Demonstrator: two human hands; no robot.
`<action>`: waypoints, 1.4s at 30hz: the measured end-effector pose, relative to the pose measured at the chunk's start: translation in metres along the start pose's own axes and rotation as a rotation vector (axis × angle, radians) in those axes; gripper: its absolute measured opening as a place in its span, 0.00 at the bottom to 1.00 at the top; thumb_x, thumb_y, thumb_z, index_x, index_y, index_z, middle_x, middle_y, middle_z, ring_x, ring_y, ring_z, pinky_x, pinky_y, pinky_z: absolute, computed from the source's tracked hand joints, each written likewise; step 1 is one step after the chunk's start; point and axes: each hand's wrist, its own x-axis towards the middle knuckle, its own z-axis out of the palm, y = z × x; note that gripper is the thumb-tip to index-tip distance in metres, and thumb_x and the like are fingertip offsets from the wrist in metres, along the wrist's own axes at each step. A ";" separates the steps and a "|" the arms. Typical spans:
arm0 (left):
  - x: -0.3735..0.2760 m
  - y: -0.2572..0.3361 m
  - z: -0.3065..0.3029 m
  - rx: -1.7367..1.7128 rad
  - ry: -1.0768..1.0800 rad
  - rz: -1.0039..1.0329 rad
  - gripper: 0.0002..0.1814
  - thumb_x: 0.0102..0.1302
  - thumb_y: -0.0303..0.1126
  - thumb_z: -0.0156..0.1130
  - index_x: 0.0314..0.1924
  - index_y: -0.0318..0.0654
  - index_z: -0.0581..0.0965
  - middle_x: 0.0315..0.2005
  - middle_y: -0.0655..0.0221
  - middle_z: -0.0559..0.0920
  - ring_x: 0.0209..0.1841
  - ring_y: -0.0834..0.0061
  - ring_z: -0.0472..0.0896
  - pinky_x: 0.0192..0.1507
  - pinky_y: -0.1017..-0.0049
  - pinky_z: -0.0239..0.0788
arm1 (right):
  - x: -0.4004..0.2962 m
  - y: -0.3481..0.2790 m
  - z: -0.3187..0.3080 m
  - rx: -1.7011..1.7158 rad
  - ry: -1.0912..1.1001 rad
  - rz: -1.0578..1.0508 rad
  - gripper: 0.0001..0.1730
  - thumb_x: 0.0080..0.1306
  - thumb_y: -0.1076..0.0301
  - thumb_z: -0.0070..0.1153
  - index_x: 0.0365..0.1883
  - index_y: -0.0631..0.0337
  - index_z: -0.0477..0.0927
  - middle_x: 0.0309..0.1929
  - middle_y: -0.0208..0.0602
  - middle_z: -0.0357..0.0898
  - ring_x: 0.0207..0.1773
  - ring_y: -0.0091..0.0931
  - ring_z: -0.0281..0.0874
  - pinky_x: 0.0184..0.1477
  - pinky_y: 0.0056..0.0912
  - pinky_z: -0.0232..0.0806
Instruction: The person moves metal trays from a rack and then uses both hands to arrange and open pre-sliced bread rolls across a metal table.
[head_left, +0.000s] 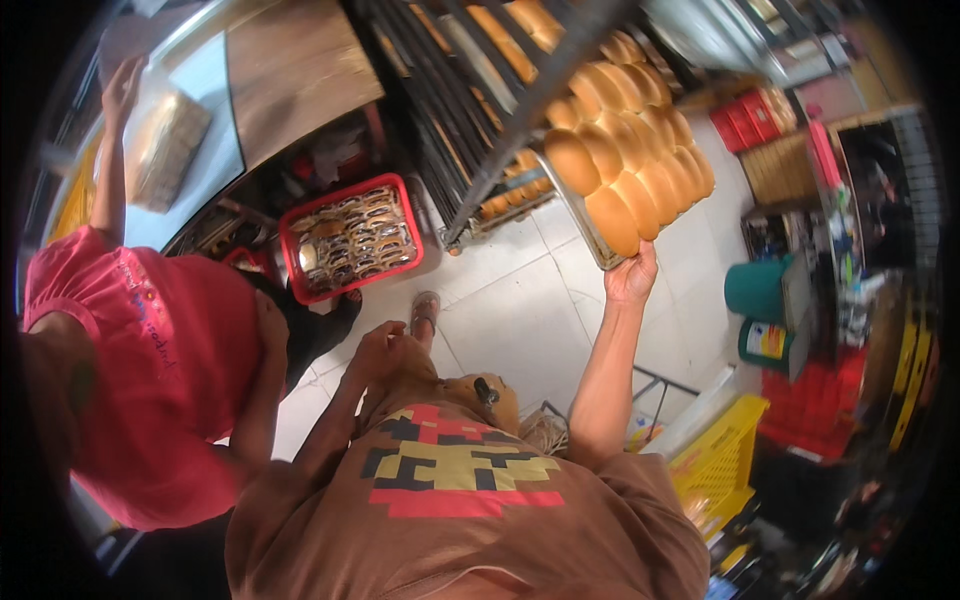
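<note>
My right hand (631, 276) grips the near corner of a metal baking tray (576, 214). Rows of golden-brown bread rolls (637, 150) cover the tray, pressed against each other. The tray juts out beside a dark metal bakery rack (495, 161), whose post crosses in front of its far part. My left hand (381, 351) hangs low by my leg with its fingers partly curled. Nothing shows in it, but its palm side is hidden. Ahead of it a red plastic crate (411, 217) holds several small wrapped pastries (360, 232).
At left a person in a pink shirt (172, 315) reaches over a table (217, 142) toward packed bread (169, 146). More trays fill the rack. Green bins (757, 289) and a yellow crate (720, 457) stand at right. White tiles (517, 322) form the floor.
</note>
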 end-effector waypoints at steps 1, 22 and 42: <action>0.003 0.006 0.002 0.002 -0.032 0.025 0.21 0.65 0.38 0.68 0.55 0.35 0.79 0.46 0.59 0.86 0.45 0.65 0.86 0.49 0.69 0.77 | -0.018 -0.012 -0.017 0.009 0.001 -0.012 0.27 0.68 0.71 0.54 0.65 0.68 0.70 0.63 0.40 0.76 0.66 0.33 0.74 0.69 0.42 0.67; -0.020 0.214 0.276 -0.750 -0.856 -0.281 0.34 0.75 0.51 0.48 0.71 0.32 0.66 0.71 0.56 0.68 0.72 0.53 0.65 0.73 0.45 0.56 | -0.608 -0.123 -0.013 -0.611 0.868 -0.356 0.23 0.55 0.76 0.57 0.51 0.70 0.82 0.44 0.39 0.85 0.45 0.24 0.80 0.49 0.27 0.73; -0.336 0.033 0.465 0.574 -1.739 0.316 0.25 0.75 0.47 0.57 0.62 0.37 0.75 0.51 0.67 0.81 0.53 0.72 0.79 0.55 0.69 0.72 | -0.905 0.057 0.310 0.019 2.347 -1.139 0.27 0.56 0.72 0.56 0.54 0.76 0.78 0.50 0.49 0.83 0.48 0.33 0.85 0.55 0.31 0.77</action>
